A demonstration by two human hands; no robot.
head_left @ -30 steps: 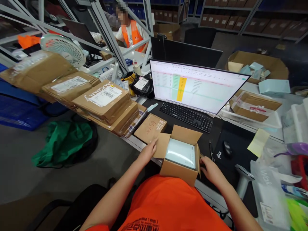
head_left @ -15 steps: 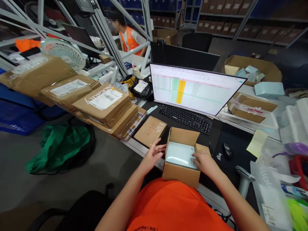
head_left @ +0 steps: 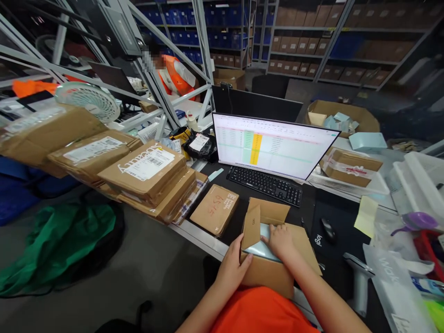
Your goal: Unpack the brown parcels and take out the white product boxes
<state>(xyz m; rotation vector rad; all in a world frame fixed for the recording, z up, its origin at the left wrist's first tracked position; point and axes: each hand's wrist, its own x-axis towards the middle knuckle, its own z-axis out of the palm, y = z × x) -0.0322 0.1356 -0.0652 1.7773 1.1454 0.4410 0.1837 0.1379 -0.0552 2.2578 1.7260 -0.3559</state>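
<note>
An opened cardboard box (head_left: 267, 274) stands at the table's front edge, against my body, with its flaps raised or folded outward. Inside lies a glossy pale blue package (head_left: 262, 251), partly covered by the left flap (head_left: 251, 226) and my hand. My left hand (head_left: 233, 264) grips the box's left side, fingers along the outer wall and thumb near the front corner. On top of the pale blue package rests my right hand (head_left: 280, 240), palm down with fingers extended. Left of the opened box lies a closed cardboard box (head_left: 215, 209) with red handwriting.
Stacked, labelled parcels (head_left: 144, 169) line the left side. Behind the box are a keyboard (head_left: 265, 185) and a monitor (head_left: 272, 145). To the right are a mouse (head_left: 328, 230), a scanner (head_left: 360, 282) and plastic bags (head_left: 391, 282). A co-worker (head_left: 176, 76) sits beyond the metal frame.
The left flap has swung inward over the package, and the right flap lies further outward. My left hand has closed on the box's left side; my right hand has moved onto the package. The view has shifted.
</note>
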